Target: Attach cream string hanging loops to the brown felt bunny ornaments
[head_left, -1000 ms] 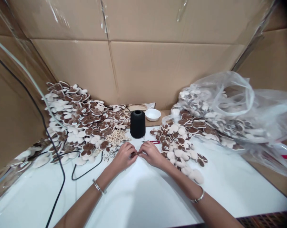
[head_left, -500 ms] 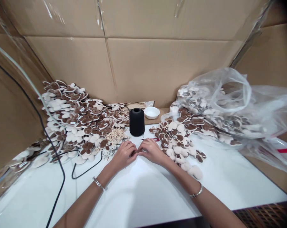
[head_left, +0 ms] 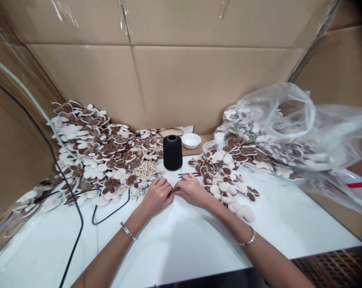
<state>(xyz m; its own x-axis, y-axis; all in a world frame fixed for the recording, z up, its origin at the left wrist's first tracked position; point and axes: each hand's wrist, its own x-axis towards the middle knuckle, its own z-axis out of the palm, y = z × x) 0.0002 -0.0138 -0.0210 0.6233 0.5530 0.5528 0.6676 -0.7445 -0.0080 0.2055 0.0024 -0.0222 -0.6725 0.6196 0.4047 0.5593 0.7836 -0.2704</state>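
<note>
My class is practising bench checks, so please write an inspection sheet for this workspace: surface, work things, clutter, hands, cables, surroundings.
Surface: white tabletop, shadowed between the forearms.
Work things: brown-and-white flower-shaped pieces, in a large left pile and a smaller right pile; cream cord bits; black spool, upright; red-handled snips beyond the right hand.
Clutter: white bowl behind the spool, to its right; clear plastic bag at far right, more pieces in or under it.
Hands: left hand and right hand nearly meet, fingers curled; anything held is mostly hidden.
Cables: black cable and pale cable, both at left.
Surroundings: cardboard walls, behind and both sides.
</note>
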